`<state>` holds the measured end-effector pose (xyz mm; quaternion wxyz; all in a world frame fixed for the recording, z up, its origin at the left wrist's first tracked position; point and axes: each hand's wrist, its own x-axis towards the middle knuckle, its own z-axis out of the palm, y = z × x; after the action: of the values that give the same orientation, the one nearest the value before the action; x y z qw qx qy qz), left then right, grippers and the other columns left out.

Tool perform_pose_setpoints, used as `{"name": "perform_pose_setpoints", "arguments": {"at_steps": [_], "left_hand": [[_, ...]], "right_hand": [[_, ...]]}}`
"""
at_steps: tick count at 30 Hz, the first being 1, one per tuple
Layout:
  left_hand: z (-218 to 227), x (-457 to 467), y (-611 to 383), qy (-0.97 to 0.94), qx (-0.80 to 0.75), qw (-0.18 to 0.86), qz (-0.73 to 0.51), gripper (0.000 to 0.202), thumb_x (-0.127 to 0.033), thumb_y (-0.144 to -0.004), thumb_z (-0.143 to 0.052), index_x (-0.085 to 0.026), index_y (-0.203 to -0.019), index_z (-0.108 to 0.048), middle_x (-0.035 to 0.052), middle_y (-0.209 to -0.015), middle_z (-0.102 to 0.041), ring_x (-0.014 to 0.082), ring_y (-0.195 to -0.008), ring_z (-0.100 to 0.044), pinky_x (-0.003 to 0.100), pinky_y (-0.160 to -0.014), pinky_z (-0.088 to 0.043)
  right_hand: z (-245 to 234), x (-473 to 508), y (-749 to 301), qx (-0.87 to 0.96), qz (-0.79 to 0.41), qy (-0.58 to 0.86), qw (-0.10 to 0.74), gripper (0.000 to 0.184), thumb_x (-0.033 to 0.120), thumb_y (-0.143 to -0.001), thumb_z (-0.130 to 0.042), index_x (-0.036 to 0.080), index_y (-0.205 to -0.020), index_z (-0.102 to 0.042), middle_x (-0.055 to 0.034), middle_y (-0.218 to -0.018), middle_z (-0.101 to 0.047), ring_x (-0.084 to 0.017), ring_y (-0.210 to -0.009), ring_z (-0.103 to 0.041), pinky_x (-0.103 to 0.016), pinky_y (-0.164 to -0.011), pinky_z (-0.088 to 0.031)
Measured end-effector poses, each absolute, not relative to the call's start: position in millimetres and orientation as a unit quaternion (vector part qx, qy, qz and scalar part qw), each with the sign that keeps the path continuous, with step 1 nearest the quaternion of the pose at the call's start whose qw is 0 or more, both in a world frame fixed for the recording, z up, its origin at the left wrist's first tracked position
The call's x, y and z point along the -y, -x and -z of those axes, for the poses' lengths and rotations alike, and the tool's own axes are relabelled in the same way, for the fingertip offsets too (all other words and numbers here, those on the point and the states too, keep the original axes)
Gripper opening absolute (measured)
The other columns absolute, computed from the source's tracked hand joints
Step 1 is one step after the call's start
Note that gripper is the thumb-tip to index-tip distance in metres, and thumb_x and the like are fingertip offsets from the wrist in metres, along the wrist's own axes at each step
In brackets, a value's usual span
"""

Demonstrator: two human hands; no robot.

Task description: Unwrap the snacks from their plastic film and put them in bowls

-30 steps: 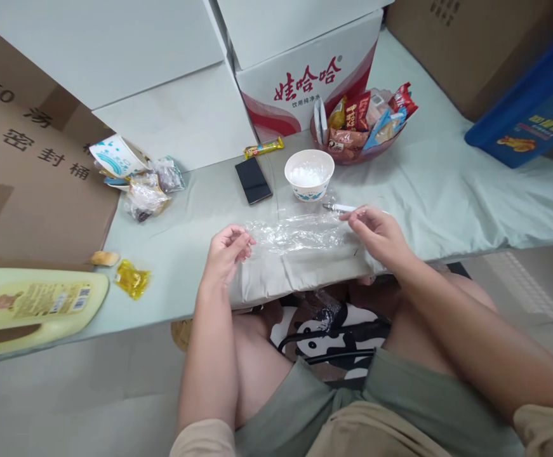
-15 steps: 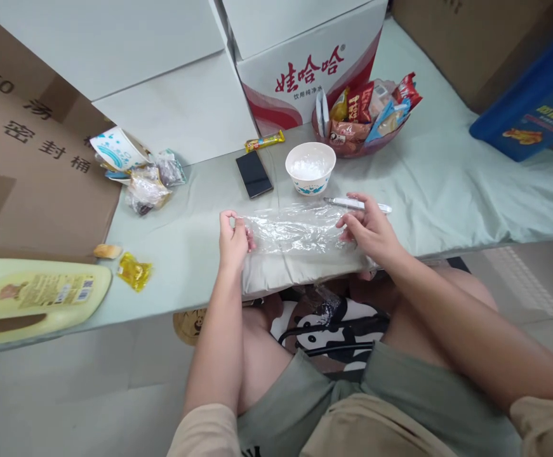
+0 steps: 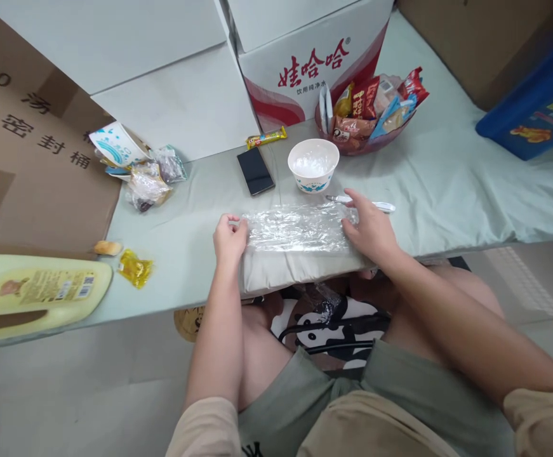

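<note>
Shirt point(image 3: 357, 425): tan, loose, bunched in soft folds over the waist
Left sleeve point(image 3: 204, 431): same tan, short, bare forearm beyond its hem
Right sleeve point(image 3: 540, 419): matching, short, creased, partly cut off at the frame's side
Shorts point(image 3: 279, 409): muted grey-green, wide-legged, below the worktop's point(image 3: 447, 190) front edge
Shorts marking point(image 3: 252, 450): black, on the left leg; perhaps interlocked letters, though the frame cuts it off
Left hand point(image 3: 230, 238): bare
Right hand point(image 3: 370, 226): bare

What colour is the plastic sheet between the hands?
The plastic sheet is clear, as the head view shows.
</note>
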<state>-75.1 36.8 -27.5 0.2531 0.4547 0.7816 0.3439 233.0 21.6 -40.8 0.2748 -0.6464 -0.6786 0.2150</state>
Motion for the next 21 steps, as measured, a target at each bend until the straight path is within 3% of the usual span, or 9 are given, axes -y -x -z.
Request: {"name": "perform_pose_setpoints", "arguments": {"at_steps": [5,8,11,14,16,18,21], "left_hand": [[30,-43,73,-0.489,-0.814,0.148,-0.275,0.016,-0.039,-0.089,-0.063,-0.024,-0.091,-0.058,-0.0018,-0.068,-0.06,0.0178,-0.064,-0.058,0.029,-0.066,-0.04],[30,-43,70,-0.519,-0.796,0.141,-0.278,0.029,-0.041,-0.086,-0.069,-0.025,-0.11,-0.061,0.0059,-0.097,-0.073,0.0252,-0.092,-0.066,0.037,-0.084,-0.048],[33,-41,68,-0.583,-0.745,0.167,-0.28,0.042,-0.03,-0.079,-0.076,-0.026,-0.119,-0.063,0.0097,-0.119,-0.073,0.0321,-0.119,-0.062,0.047,-0.104,-0.045],[37,-39,64,-0.625,-0.692,0.22,-0.286,0.043,-0.016,-0.076,-0.072,-0.026,-0.117,-0.066,0.0072,-0.108,-0.075,0.029,-0.111,-0.066,0.045,-0.103,-0.049],[40,-37,57,-0.637,-0.652,0.266,-0.313,0.042,-0.013,-0.077,-0.067,-0.025,-0.117,-0.065,0.0042,-0.097,-0.074,0.0231,-0.097,-0.069,0.039,-0.095,-0.053],[42,-36,46,-0.647,-0.599,0.316,-0.349,0.04,-0.015,-0.078,-0.065,-0.023,-0.117,-0.064,0.0017,-0.09,-0.071,0.0185,-0.087,-0.068,0.035,-0.088,-0.055],[42,-32,29,-0.657,-0.509,0.391,-0.395,0.035,-0.022,-0.081,-0.068,-0.023,-0.115,-0.061,0.0002,-0.085,-0.069,0.0153,-0.081,-0.068,0.031,-0.081,-0.055]], "right_hand": [[41,-21,-230,0.705,-0.142,0.665,0.202,0.062,0.027,-0.089,-0.053,0.029,-0.151,-0.053,-0.0163,-0.142,-0.055,-0.032,-0.097,-0.068,-0.049,-0.079,-0.058],[43,-16,-236,0.755,-0.105,0.613,0.207,0.066,0.021,-0.085,-0.056,0.025,-0.151,-0.054,-0.0195,-0.149,-0.047,-0.036,-0.119,-0.062,-0.056,-0.097,-0.054],[44,-8,-250,0.819,-0.132,0.534,0.164,0.075,0.021,-0.079,-0.061,0.029,-0.153,-0.051,-0.0171,-0.157,-0.042,-0.044,-0.143,-0.044,-0.066,-0.111,-0.042],[38,-7,-268,0.86,-0.218,0.444,0.127,0.076,0.038,-0.081,-0.068,0.034,-0.154,-0.048,-0.0109,-0.163,-0.04,-0.047,-0.153,-0.03,-0.074,-0.118,-0.028],[32,-13,-273,0.838,-0.25,0.451,0.175,0.071,0.05,-0.086,-0.065,0.032,-0.152,-0.049,-0.0103,-0.161,-0.045,-0.045,-0.154,-0.03,-0.073,-0.121,-0.025],[29,-22,-270,0.802,-0.277,0.473,0.238,0.069,0.055,-0.088,-0.064,0.026,-0.15,-0.05,-0.0134,-0.155,-0.051,-0.041,-0.15,-0.039,-0.068,-0.122,-0.03],[29,-33,-254,0.777,-0.356,0.448,0.263,0.081,0.051,-0.08,-0.075,0.019,-0.149,-0.048,-0.0182,-0.148,-0.058,-0.036,-0.138,-0.055,-0.058,-0.117,-0.042]]}}
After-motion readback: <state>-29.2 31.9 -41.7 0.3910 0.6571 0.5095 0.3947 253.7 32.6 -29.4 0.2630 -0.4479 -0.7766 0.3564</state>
